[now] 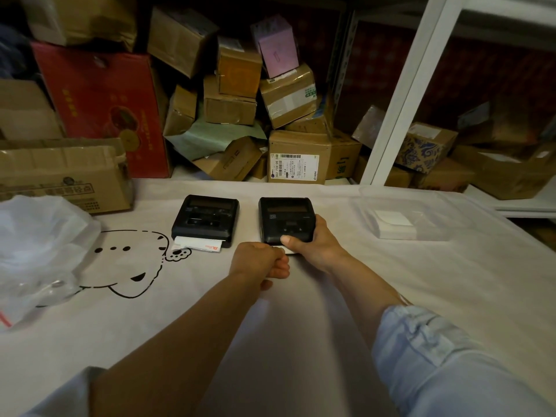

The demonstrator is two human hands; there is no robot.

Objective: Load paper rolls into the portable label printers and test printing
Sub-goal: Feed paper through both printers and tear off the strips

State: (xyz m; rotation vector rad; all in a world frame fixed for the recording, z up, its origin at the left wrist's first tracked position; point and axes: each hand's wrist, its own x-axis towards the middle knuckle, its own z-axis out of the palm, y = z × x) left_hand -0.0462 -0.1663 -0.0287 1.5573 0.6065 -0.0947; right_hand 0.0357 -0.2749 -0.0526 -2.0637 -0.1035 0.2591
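Nearest the camera, two forearms in rolled-up pale blue sleeves (436,356) reach forward over a work surface (301,341) covered with a pale cloth; a black line drawing of a cartoon animal (132,263) is printed on its left half. The near part of the cloth between and beside the arms lies bare, with open room on the right side too.

The left hand (261,261) is curled into a fist, pinching the white paper strip (285,250) that comes out of the near edge of the right printer (285,219). The right hand (313,239) wraps around that printer's right side, thumb pressed on its top near the front edge, fingers hidden behind the body. Just left of it, apart from it, sits the left printer (206,219), black as well, with a white label (200,244) bearing red print sticking out of its near slot.

At the left edge lies a crumpled clear plastic bag (36,245). To the right, near the far edge, a clear plastic tray (400,212) holds a white stack of paper (395,224).

Beyond the far edge, cardboard boxes (240,94) are heaped against a dark wall, with a red carton (102,106) on the left. A white shelf frame (403,94) rises at the right, with more boxes beneath it.
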